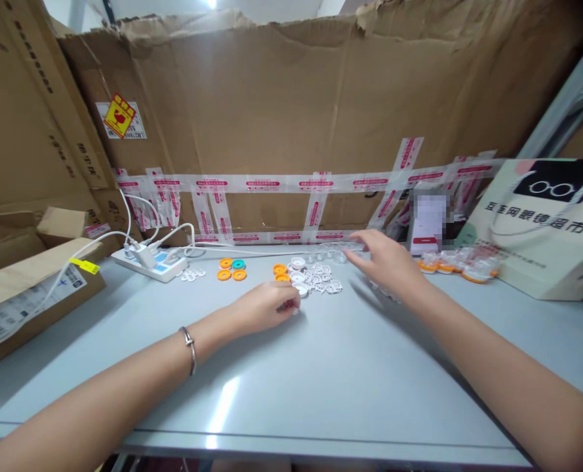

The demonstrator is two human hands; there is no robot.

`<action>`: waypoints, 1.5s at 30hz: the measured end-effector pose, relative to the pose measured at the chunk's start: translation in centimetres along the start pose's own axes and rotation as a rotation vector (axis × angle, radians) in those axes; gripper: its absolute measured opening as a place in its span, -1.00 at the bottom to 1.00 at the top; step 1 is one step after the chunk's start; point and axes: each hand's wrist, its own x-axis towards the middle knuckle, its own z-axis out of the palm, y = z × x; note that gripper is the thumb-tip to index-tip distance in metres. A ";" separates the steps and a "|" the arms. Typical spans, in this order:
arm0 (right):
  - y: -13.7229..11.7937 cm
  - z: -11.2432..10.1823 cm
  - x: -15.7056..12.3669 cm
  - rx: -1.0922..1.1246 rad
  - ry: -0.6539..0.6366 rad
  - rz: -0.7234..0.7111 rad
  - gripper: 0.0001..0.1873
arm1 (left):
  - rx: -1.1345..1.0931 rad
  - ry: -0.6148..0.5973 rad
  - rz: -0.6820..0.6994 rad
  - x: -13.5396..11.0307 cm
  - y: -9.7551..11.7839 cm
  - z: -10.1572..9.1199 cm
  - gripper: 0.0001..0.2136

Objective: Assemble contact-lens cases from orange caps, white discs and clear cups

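My left hand (270, 305) rests low over the table with its fingers curled together. A small pale bit shows under the fingertips, too small to name. Just beyond it lie orange round parts (280, 269), white round parts (298, 263) and a heap of white lattice-like plastic pieces (323, 280). My right hand (380, 259) reaches forward, thumb and fingers apart. Its fingertips are near a row of clear plastic pieces (338, 255); I cannot tell whether they touch. More small pieces (385, 292) lie partly hidden under that forearm.
Orange discs (239, 275) and one teal disc (239, 263) lie left of centre. Small white pieces (193, 274) sit by a power strip (163, 265). A phone (426, 219), clear-and-orange pieces (478, 270) and a paper bag (532, 236) stand right. Cardboard (291, 105) walls the back.
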 end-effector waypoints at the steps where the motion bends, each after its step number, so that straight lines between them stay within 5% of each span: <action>1: -0.7 0.2 -0.2 0.028 -0.014 -0.036 -0.76 | -0.010 0.001 0.001 0.0 -0.1 0.1 -0.86; 6: -2.4 0.5 -1.0 0.164 -0.090 -0.126 -0.78 | -0.071 0.066 -0.045 -0.1 -0.9 -1.4 -0.84; 9: -2.5 0.3 -1.0 0.226 -0.139 -0.097 -0.78 | 0.096 0.124 -0.242 -0.8 -2.8 -3.7 -0.88; 12: -2.4 0.1 -1.0 0.271 -0.192 -0.077 -0.76 | 0.313 0.008 -0.460 -1.9 -5.3 -5.5 -0.88; 17: -2.2 0.1 -0.9 0.314 -0.218 -0.075 -0.77 | 0.360 -0.073 -0.509 -2.7 -7.8 -5.5 -0.91; 22: -2.2 0.3 -0.9 0.335 -0.230 -0.089 -0.78 | 0.398 -0.080 -0.459 -2.4 -8.1 -4.5 -0.86; 26: -2.4 0.1 -0.9 0.364 -0.260 -0.083 -0.80 | 0.423 -0.054 -0.350 -1.9 -6.1 -4.1 -0.81; 30: -2.6 0.0 -1.0 0.416 -0.301 -0.118 -0.80 | 0.406 0.044 0.103 -1.3 -2.9 -2.7 -0.77; 33: -2.8 0.1 -1.1 0.443 -0.348 -0.175 -0.79 | 0.417 0.088 0.300 -1.0 -1.4 -1.4 -0.73; 40: -3.5 0.2 -1.6 0.520 -0.512 -0.259 -0.78 | 0.383 0.108 0.356 -1.0 -1.6 -0.5 -0.75; 45: -3.6 0.3 -1.9 0.578 -0.573 -0.260 -0.76 | 0.351 0.114 0.258 -1.2 -2.4 -2.4 -0.78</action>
